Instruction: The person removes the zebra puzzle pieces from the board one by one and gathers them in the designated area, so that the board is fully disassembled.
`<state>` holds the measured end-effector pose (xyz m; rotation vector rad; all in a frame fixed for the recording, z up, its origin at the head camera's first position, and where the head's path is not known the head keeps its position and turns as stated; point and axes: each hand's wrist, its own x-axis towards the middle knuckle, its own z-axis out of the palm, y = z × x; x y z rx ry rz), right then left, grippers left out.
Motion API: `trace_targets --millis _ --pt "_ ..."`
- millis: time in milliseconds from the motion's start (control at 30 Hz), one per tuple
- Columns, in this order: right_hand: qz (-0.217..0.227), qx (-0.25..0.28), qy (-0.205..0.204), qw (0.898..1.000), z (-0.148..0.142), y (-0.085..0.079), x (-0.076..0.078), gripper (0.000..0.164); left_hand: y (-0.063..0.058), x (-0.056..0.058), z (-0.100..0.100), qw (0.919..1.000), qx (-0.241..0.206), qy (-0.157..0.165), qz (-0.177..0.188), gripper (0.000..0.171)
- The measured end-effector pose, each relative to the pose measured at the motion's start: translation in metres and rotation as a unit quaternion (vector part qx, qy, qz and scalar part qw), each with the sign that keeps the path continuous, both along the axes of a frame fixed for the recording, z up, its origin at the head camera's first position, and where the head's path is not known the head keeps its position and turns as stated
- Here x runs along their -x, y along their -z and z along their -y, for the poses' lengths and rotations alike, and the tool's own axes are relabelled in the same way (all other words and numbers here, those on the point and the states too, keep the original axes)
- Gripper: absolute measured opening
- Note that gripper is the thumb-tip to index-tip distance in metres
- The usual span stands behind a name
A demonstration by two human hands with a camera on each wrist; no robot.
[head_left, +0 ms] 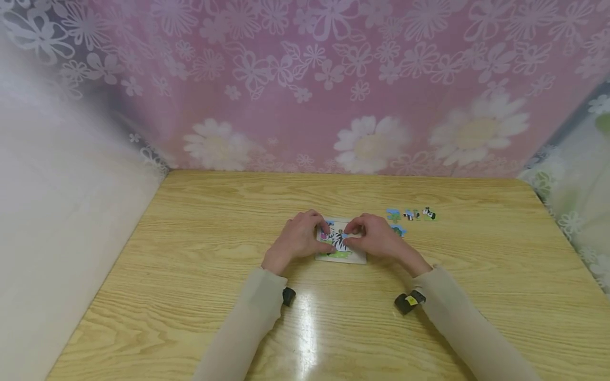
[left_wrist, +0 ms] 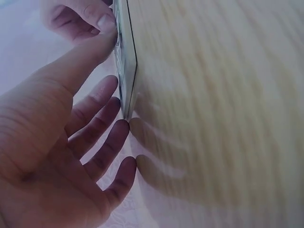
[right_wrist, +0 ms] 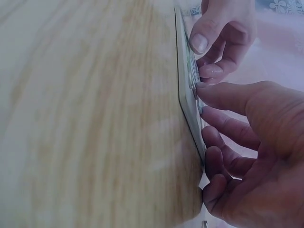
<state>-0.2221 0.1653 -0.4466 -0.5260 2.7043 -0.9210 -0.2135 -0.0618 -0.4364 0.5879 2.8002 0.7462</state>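
Note:
A small jigsaw board [head_left: 357, 257] with a pale border lies on the table, its picture partly filled with a zebra [head_left: 339, 242] on green grass. My left hand [head_left: 299, 236] rests over its left side, thumb and fingertips on the picture. In the left wrist view, the fingers [left_wrist: 102, 95] of that hand are spread and gently bent along the board's edge. From the right side, my right hand [head_left: 376, 235] pinches a jigsaw piece [right_wrist: 200, 108] between thumb and index finger, right at the picture's surface. Its other fingers bend beside the board, and the hand covers much of the piece.
Several loose jigsaw pieces lie right of the board: a panda piece [head_left: 429, 214], a mixed-colour piece [head_left: 411, 215], a blue-and-green piece [head_left: 393, 215] and another blue-and-green piece [head_left: 398, 230] close by the right hand. A flowered pink curtain [head_left: 305, 106] hangs behind the wooden table [head_left: 214, 211].

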Motion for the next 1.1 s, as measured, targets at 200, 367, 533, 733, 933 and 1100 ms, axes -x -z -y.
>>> trace_targets --millis 200,367,533,733,933,1100 --pt "0.007 0.006 0.002 1.000 -0.0002 -0.0006 -0.0007 0.022 -0.0007 -0.0015 -0.0033 0.9999 0.007 -0.014 0.000 0.039" --pt "0.017 0.010 0.009 1.000 0.0008 -0.0006 -0.0007 0.023 -0.0031 -0.0033 -0.0050 0.9998 0.010 -0.017 0.005 0.038" --pt "0.023 0.007 0.015 1.000 0.0031 0.0012 0.0015 0.023 -0.0038 -0.0039 -0.0057 0.9998 0.013 -0.017 0.005 0.039" --pt "0.030 0.003 0.020 0.999 0.0050 0.0006 0.0022 0.020 -0.0022 -0.0028 -0.0060 0.9997 0.014 -0.018 0.005 0.038" --pt "0.033 0.002 0.022 0.999 0.0056 -0.0005 0.0019 0.018 0.0010 -0.0009 -0.0048 0.9998 0.011 -0.015 0.008 0.029" --pt "0.040 0.001 0.025 0.999 0.0071 -0.0002 0.0019 0.019 0.0004 -0.0026 -0.0048 0.9997 0.011 -0.016 0.013 0.024"
